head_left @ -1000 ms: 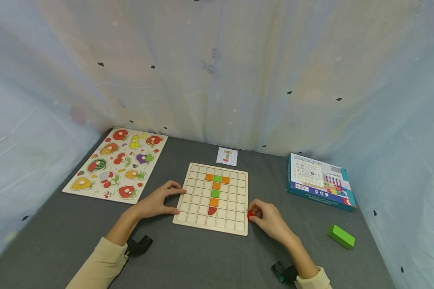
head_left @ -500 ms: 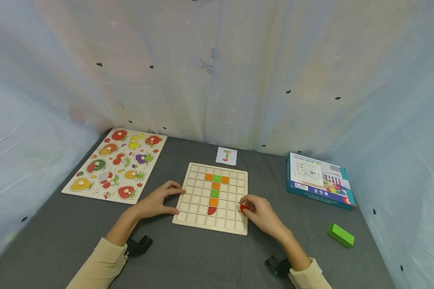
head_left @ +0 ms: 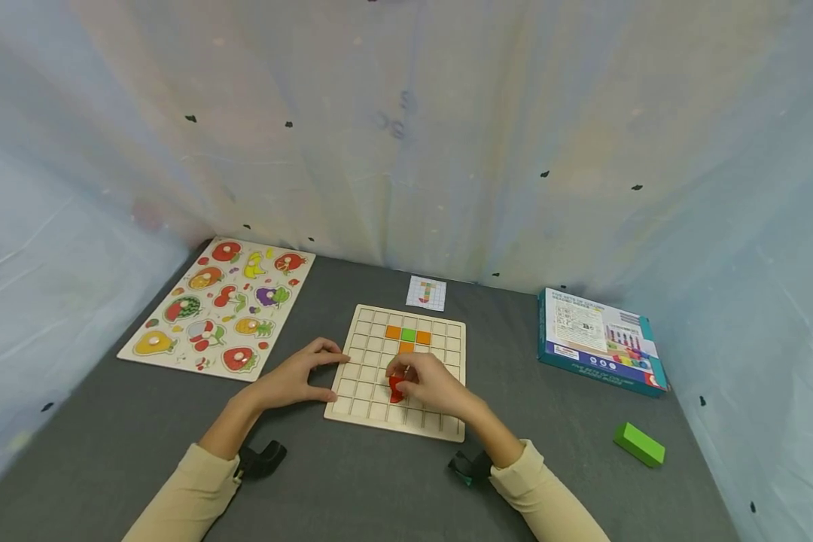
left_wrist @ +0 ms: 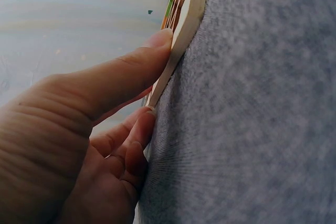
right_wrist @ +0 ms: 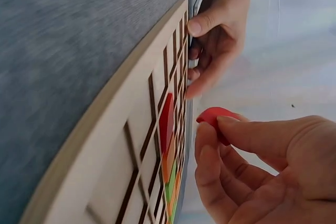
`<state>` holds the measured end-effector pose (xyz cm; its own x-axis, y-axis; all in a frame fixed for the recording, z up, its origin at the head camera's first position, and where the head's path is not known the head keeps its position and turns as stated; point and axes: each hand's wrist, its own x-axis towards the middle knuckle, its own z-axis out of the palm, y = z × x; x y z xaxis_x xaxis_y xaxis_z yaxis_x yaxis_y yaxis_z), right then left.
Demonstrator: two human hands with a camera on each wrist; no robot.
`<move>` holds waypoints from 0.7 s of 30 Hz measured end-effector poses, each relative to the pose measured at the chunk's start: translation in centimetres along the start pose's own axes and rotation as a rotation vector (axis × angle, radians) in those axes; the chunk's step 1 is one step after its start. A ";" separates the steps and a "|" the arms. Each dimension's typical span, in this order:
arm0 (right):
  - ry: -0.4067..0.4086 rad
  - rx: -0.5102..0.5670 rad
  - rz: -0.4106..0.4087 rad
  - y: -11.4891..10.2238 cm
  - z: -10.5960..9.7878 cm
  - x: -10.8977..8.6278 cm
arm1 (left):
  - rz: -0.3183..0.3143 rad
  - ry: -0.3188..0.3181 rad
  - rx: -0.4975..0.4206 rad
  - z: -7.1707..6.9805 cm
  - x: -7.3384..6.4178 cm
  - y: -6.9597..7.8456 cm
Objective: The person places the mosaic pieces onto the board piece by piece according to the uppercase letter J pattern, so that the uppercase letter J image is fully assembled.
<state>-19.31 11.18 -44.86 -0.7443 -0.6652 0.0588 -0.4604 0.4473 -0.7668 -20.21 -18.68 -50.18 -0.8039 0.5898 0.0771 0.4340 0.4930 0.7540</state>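
A square wooden grid board lies on the grey table. My left hand touches its left edge, thumb and fingers spread apart along the rim. Between thumb and fingertips, my right hand pinches a small red piece with a curved side, just above the board. Another red piece sits in a grid cell beneath, followed by orange and green tiles in a column. At the column's top, a green tile lies between two orange ones; the right hand hides the column's lower tiles in the head view.
Behind the board lies a small pattern card showing a hook-shaped figure. A fruit puzzle board is at the left. On the right are a flat teal box and a green block. Pale sheeting closes off the back.
My right hand has carried the red piece left, from beside the board's right edge to over the lower end of the tile column. The left hand stays at the left edge.
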 end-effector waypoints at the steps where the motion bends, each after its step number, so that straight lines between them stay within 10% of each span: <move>1: -0.007 -0.009 -0.002 -0.1 0.2 0.3 | -0.002 0.000 -0.002 0.0 0.0 0.0; 21: -0.080 -0.128 0.001 0.0 1.7 1.6 | -0.014 -0.002 -0.004 0.0 0.0 -0.1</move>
<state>-19.68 9.10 -45.90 -0.7064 -0.7078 0.0031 -0.5215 0.5174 -0.6785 -20.27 -18.70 -50.26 -0.8088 0.5845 0.0651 0.4211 0.4983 0.7579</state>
